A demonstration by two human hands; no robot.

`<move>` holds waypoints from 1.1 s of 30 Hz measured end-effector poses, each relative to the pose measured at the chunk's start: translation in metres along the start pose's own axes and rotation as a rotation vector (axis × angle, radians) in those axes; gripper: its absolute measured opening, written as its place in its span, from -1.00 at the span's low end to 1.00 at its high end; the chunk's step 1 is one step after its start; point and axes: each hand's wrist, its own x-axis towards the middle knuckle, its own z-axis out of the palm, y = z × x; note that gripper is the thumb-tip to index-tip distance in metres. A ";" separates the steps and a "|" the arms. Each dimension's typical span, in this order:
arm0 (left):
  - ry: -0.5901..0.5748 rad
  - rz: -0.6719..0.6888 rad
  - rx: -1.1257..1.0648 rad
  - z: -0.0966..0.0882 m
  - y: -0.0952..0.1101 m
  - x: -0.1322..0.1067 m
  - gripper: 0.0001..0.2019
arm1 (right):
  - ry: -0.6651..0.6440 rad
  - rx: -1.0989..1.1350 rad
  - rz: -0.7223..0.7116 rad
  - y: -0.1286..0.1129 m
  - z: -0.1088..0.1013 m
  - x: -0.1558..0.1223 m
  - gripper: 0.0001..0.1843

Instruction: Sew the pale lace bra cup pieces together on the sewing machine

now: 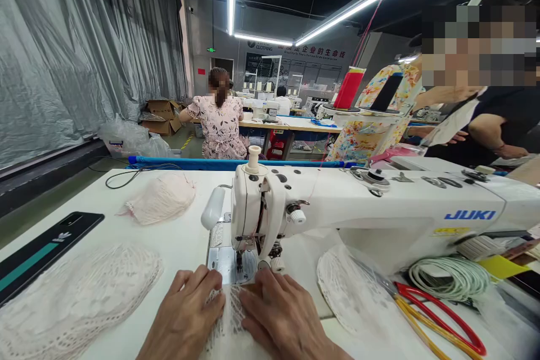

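A strip of white lace fabric (pixel 231 315) lies in front of the presser foot (pixel 239 261) of a white JUKI sewing machine (pixel 379 202). My left hand (pixel 188 306) grips the lace from its left side, with fingers curled and thumb pressed toward the forefinger. On the other side my right hand (pixel 282 309) has its fingers bent down onto the same lace, close to the metal needle plate (pixel 221 264). Part of the lace is hidden under both hands.
White lace pieces (pixel 84 292) and a pale pink lace cup (pixel 162 198) lie left, near a black phone-like box (pixel 50 250). To the right are more lace (pixel 354 287), red-handled scissors (pixel 447 315) and coiled pale green cord (pixel 449 278). Co-workers are beyond the table.
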 end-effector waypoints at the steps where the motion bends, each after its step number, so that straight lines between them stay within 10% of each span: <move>1: 0.000 0.012 0.005 0.002 -0.001 0.000 -0.75 | 0.034 -0.005 -0.052 -0.001 0.001 0.001 -0.89; 5: 0.000 0.082 0.107 0.006 -0.003 -0.002 -0.76 | 0.094 0.054 -0.221 -0.001 0.005 0.002 -0.81; 25: 0.108 0.154 -0.046 0.021 -0.022 0.042 -0.72 | -0.026 -0.037 -0.043 0.029 0.000 0.006 -0.81; 33: 0.093 0.176 -0.155 0.007 0.010 0.017 -0.71 | -0.125 0.236 -0.172 0.019 -0.023 0.000 -0.56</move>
